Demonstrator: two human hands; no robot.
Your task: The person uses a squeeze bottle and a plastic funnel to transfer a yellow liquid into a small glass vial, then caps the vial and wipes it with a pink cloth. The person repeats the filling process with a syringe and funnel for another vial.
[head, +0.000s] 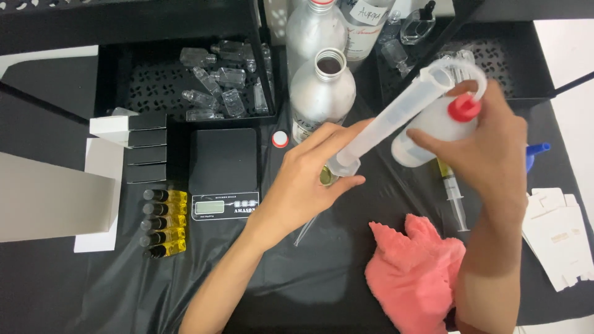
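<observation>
Left hand (303,185) fingers pinch translucent plastic syringe (396,117); right hand (495,154) fingers wrap its plunger (461,71).

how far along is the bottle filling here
Done: five small capped vials of yellow liquid lie in a row beside the digital scale. In hand: the left hand steadies a small bottle while the right hand holds a large syringe over it, with a red-capped squeeze bottle. Left: many empty glass bottles wait in the black tray.
</observation>
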